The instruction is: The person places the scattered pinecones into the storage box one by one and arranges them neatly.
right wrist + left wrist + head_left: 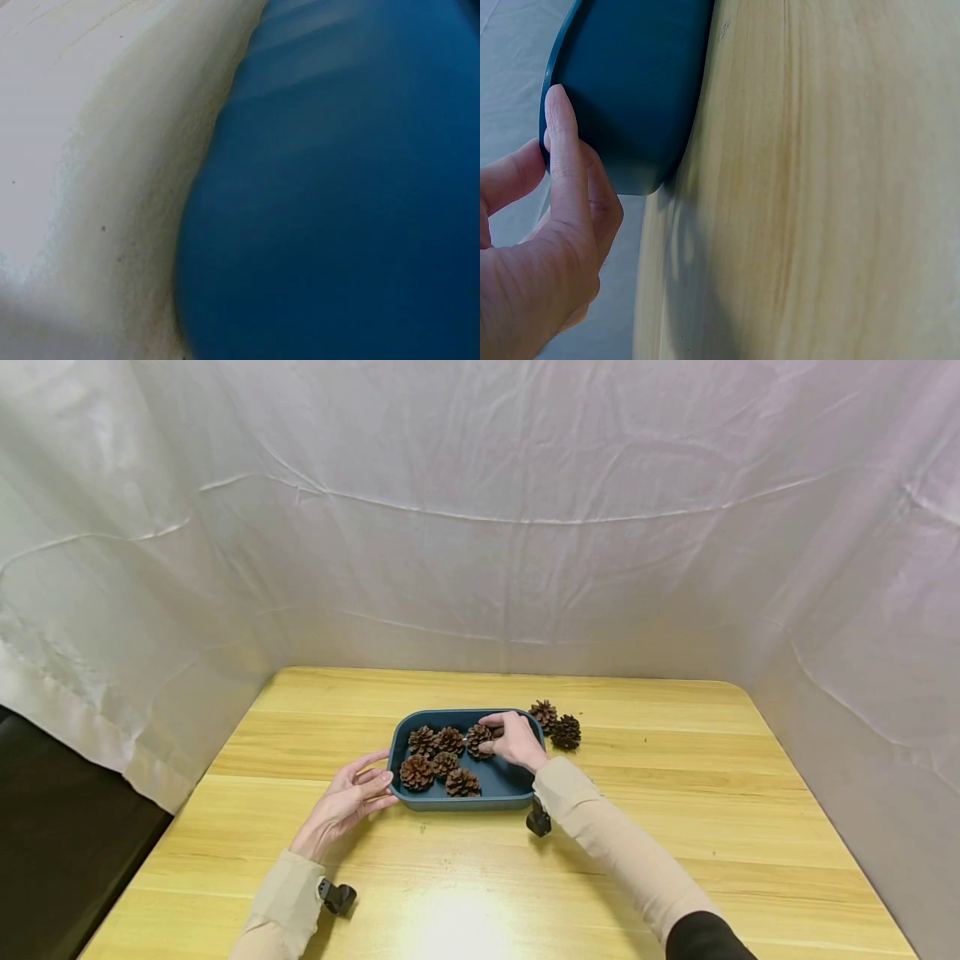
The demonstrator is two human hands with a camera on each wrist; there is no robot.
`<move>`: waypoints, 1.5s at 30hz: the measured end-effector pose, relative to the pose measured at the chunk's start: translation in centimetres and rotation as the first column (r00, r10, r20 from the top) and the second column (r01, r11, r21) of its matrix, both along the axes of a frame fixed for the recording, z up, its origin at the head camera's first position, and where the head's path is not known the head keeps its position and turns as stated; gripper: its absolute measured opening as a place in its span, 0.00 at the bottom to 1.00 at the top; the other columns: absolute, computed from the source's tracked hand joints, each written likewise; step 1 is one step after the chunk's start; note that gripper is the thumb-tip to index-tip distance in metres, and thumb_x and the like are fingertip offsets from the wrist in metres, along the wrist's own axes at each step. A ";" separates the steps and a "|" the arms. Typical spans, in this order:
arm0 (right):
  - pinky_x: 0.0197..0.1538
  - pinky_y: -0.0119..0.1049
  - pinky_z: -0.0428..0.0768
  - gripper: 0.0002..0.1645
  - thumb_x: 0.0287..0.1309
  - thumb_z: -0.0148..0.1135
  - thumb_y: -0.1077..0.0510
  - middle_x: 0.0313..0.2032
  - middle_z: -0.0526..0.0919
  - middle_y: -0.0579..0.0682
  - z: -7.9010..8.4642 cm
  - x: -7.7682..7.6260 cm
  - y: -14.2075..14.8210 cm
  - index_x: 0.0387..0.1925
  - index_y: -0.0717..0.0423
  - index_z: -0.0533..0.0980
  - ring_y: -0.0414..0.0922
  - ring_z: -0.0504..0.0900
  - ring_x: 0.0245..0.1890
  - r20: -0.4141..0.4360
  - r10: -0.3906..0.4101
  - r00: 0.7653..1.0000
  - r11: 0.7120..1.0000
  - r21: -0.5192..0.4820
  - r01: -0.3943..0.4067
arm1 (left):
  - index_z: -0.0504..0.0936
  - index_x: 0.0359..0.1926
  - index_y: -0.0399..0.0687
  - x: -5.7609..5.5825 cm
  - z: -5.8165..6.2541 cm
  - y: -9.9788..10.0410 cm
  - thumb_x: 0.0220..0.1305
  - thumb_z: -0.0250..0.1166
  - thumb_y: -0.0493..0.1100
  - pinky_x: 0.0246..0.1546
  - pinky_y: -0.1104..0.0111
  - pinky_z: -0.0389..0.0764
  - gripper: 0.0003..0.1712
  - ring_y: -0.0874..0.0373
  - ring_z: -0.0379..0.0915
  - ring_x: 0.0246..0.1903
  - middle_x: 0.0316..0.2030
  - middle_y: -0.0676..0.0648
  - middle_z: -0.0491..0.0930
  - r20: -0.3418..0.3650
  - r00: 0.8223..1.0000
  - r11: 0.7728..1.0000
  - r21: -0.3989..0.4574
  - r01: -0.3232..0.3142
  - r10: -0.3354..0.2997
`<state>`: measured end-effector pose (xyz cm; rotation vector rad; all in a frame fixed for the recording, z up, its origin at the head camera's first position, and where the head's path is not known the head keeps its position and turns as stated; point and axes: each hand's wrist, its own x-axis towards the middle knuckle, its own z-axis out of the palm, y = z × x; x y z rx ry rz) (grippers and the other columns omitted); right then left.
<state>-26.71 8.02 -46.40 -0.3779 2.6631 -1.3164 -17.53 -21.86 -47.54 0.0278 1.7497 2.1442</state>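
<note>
A dark blue rectangular tray [506,783] sits on the wooden table with several brown pine cones [416,772] in its left half. At the tray's left end, my left hand [347,797] grips the rim; in the left wrist view its thumb and fingers pinch the blue wall [630,82]. My right hand [517,741] reaches in over the right end, thumb and fingers around a pine cone [477,742] near the back wall. Only the tray's outer side [322,195] and the table fill the right wrist view, so the right fingers are hidden there.
Two more pine cones, a brown one [543,712] and a darker one [566,732], lie on the table just beyond the tray's back right corner. Pale curtains [510,568] hang behind and beside the wooden table [675,793].
</note>
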 end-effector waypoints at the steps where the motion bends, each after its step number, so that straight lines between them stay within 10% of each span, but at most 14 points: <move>1: 0.51 0.46 0.88 0.27 0.56 0.73 0.63 0.61 0.81 0.59 0.0 0.0 0.0 0.58 0.56 0.81 0.55 0.85 0.51 0.000 0.000 1.000 1.000 0.000 0.000 | 0.47 0.78 0.33 0.0 0.0 0.0 0.75 0.55 0.33 0.46 0.72 0.89 0.39 0.61 0.82 0.40 0.45 0.51 0.79 0.000 1.000 1.000 -0.002 0.000 0.000; 45: 0.58 0.49 0.85 0.30 0.54 0.74 0.64 0.61 0.82 0.55 0.1 0.0 0.0 0.60 0.53 0.79 0.55 0.82 0.56 0.026 -0.020 0.999 1.000 0.006 0.020 | 0.47 0.78 0.34 0.1 0.2 -0.1 0.75 0.55 0.34 0.46 0.72 0.89 0.39 0.63 0.81 0.39 0.44 0.51 0.78 0.000 1.000 1.000 -0.007 0.003 -0.003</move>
